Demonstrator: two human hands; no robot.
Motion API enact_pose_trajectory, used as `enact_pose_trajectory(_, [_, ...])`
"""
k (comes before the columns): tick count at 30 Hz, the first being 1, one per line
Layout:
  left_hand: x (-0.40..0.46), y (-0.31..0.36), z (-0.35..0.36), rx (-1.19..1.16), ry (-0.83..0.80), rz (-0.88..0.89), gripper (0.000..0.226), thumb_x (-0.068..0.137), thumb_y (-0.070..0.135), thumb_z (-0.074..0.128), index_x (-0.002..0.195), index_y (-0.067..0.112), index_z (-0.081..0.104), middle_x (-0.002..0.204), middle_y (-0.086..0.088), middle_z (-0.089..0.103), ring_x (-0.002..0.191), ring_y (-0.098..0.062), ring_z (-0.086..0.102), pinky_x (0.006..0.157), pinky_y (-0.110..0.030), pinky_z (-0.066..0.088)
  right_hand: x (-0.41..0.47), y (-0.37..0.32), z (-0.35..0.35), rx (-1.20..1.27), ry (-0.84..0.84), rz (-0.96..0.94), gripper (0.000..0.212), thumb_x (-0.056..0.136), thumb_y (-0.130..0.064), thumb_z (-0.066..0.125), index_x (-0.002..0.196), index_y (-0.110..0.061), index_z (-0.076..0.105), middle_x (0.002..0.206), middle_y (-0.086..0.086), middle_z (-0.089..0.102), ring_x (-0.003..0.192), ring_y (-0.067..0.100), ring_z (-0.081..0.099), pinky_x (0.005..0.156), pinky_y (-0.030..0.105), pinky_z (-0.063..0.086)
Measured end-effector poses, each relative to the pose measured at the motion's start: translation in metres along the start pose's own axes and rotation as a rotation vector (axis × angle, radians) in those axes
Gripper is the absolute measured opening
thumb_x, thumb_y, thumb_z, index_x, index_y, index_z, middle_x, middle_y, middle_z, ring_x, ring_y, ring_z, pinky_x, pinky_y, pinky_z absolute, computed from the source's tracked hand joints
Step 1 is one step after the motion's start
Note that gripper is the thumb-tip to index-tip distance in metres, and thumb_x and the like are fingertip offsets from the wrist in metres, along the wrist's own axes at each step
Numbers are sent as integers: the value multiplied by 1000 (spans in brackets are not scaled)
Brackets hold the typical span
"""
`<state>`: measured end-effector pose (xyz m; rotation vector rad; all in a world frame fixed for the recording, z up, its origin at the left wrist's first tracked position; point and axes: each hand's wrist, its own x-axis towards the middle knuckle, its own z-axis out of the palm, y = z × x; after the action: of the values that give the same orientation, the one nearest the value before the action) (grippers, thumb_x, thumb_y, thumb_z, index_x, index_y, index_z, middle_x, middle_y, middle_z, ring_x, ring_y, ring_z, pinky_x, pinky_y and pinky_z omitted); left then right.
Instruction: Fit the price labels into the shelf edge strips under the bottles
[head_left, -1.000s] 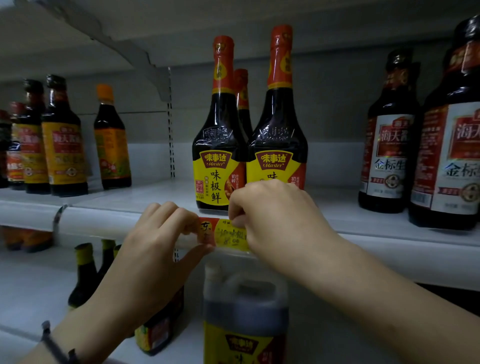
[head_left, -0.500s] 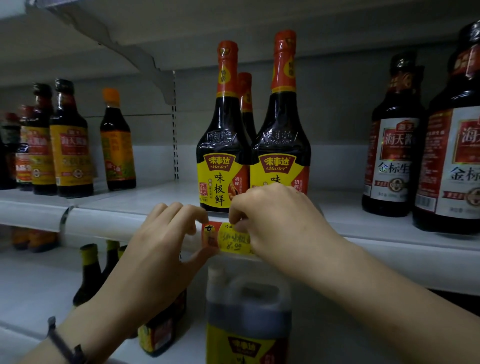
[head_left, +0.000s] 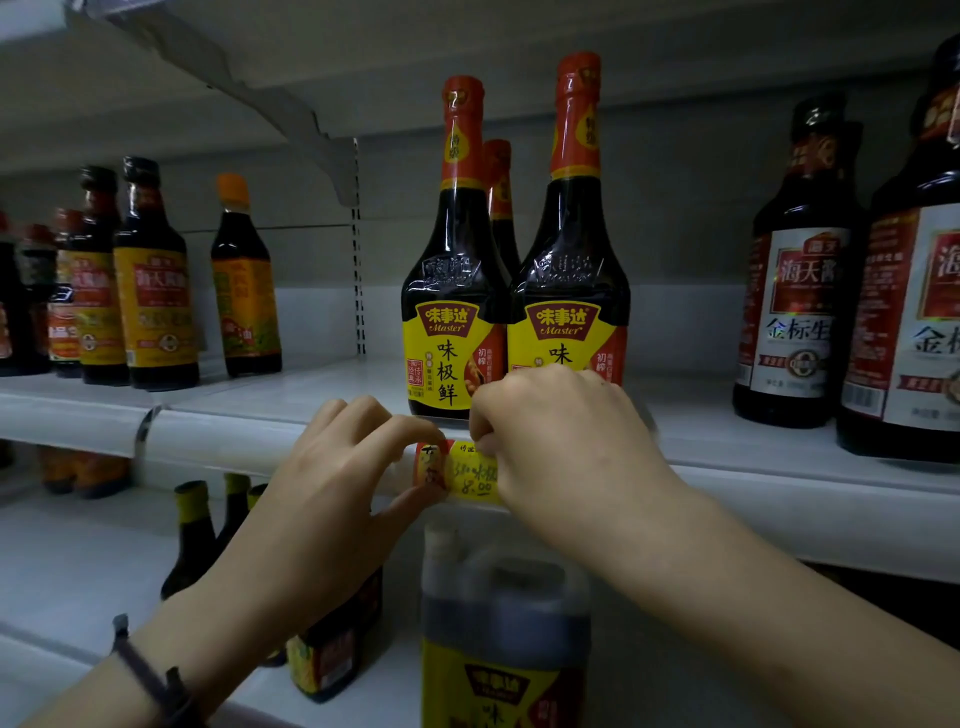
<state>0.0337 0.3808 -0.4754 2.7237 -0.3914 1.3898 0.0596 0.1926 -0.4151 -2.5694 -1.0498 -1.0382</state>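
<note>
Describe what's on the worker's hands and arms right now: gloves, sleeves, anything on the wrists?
Both hands are bare, no gloves. The left hand has a thin dark cord bracelet with a small knot or clasp at the wrist. The right hand and forearm show no sleeve, watch or band.

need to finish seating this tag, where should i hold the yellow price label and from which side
Pinch the price label by its two short ends, coming from the front of the shelf edge strip. It is a thin, wide slip lying along the strip, so end grips leave its long edges free to slide in. The left hand already holds the red end, the right hand the yellow end.
</note>
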Motion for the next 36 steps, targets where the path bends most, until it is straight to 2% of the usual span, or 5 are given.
enact_pose_trajectory(4, [2, -1, 0, -16, -17, -7, 46, 82, 58, 47, 112, 27, 63, 92, 5, 54, 83, -17, 48, 64, -30, 46, -3, 3, 2, 13, -2, -47, 16, 92, -18, 62, 105, -22, 69, 102, 0, 66, 96, 28, 62, 69, 33, 42])
enact_pose_trajectory(6, [3, -2, 0, -28, -31, -6, 46, 82, 59, 46, 112, 27, 62, 94, 5, 54, 84, -17, 49, 65, -33, 48, -6, 8, 0, 54, -3, -57, 14, 92, -20, 60, 102, -22, 70, 99, -1, 65, 94, 25, 61, 73, 35, 50])
enact_pose_trajectory(12, [4, -4, 0, -60, -60, -6, 41, 81, 61, 45, 110, 34, 57, 97, 7, 53, 87, -17, 49, 66, -34, 49, -20, 26, -4, 87, 12, -90, 18, 93, -39, 63, 102, -26, 70, 96, -7, 59, 97, 18, 52, 81, 39, 52])
enact_pose_trajectory(20, [7, -5, -2, -110, -79, 17, 36, 81, 62, 44, 106, 38, 54, 97, 11, 48, 86, -15, 48, 67, -33, 49, -26, 34, 13, 51, 116, -132, 8, 83, -22, 76, 86, -17, 71, 81, 1, 59, 79, 25, 55, 65, 35, 42])
enact_pose_trajectory(36, [1, -3, -2, -95, -7, 30, 40, 82, 56, 55, 110, 27, 61, 105, 9, 50, 96, -16, 49, 75, -33, 50, -37, 41, 29, 82, 248, -171, 7, 83, -18, 71, 86, -12, 72, 79, 3, 54, 75, 24, 49, 65, 38, 44])
